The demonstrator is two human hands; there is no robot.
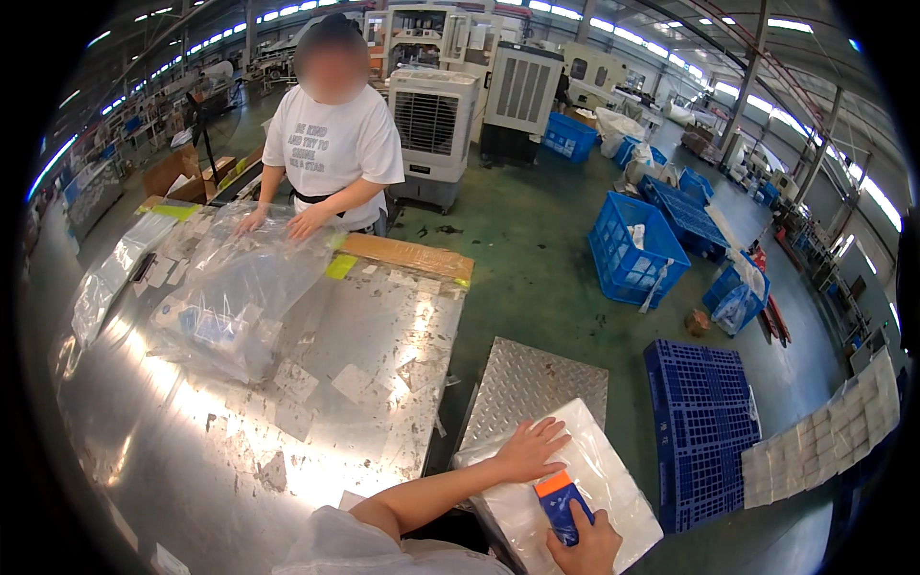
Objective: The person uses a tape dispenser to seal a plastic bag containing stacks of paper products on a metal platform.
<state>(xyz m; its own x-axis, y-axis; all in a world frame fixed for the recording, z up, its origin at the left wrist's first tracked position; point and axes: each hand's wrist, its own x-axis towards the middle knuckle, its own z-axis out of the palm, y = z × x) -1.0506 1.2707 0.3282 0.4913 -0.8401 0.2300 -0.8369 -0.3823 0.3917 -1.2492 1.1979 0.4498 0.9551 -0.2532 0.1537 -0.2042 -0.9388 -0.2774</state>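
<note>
A white block-shaped package (613,484) wrapped in clear plastic lies in front of me at the lower right. My left hand (530,450) rests flat on its top near the far left side, fingers spread. In my right hand (586,546) is a blue hand tool with an orange front edge (555,503), held against the package top just nearer to me than the left hand. The tool's exact kind is not plain. Past the package's far edge shows a diamond-plate metal platform (540,379).
To my left stands a metal-topped table (383,383) with a clear plastic bag (225,316); a co-worker (331,144) across it has both hands on the bag. Blue pallets (704,431) lie on the right, with a blue crate (632,249) beyond. Two air coolers (433,134) stand behind.
</note>
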